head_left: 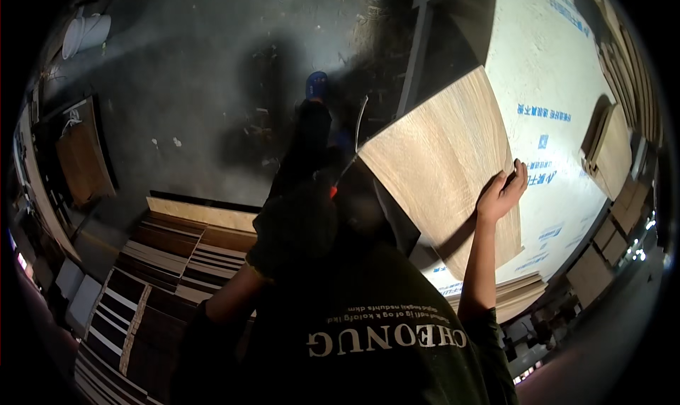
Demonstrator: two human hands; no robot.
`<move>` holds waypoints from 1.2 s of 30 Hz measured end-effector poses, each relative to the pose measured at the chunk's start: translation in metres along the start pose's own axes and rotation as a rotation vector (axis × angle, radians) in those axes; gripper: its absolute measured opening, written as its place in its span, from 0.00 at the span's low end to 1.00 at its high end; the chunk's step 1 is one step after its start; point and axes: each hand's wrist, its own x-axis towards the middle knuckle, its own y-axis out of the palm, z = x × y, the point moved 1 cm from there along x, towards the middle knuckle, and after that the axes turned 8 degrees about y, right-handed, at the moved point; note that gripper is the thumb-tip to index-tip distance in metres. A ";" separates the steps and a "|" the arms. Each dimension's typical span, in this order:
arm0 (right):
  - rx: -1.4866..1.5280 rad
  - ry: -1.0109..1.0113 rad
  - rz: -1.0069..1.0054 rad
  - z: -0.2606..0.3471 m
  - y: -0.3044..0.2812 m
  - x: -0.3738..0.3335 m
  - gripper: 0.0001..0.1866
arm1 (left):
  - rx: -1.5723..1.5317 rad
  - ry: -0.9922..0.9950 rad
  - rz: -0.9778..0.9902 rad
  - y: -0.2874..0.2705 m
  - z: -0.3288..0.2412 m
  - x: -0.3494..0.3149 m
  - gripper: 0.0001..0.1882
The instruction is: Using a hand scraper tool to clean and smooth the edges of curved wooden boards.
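Observation:
A light wood-grain board (pixel 439 143) lies slanted on a white printed sheet (pixel 559 136). Its near left edge overhangs toward my body. My right hand (pixel 504 192), bare, lies at the board's right edge with fingers stretched out. In deep shadow by the board's left corner is my left hand (pixel 294 224), in a dark glove and closed. A small red piece (pixel 333 191) shows at its fingers; the rest of what it holds is lost in the dark. A thin pale strip (pixel 362 121) curls up from that corner.
Stacked dark and pale boards (pixel 163 263) lie at the lower left. A white bucket (pixel 86 35) stands at the far left, with a brown panel (pixel 85 153) nearer. Small boards (pixel 610 150) rest on the sheet's right side. My blue shoe (pixel 316 86) is on the grey floor.

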 end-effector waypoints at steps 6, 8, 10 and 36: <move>-0.005 0.007 -0.015 0.007 0.007 0.010 0.23 | 0.797 0.364 -0.243 -0.011 0.001 0.023 0.12; -0.007 -0.001 0.005 0.009 0.007 0.009 0.24 | 0.680 0.356 -0.161 -0.010 0.005 0.021 0.15; 0.002 -0.015 0.021 0.010 0.007 0.011 0.25 | 0.539 0.303 -0.020 -0.012 0.003 0.021 0.15; -0.002 0.091 -0.104 0.000 0.010 0.003 0.23 | -0.745 0.071 -0.044 0.049 0.056 0.092 0.11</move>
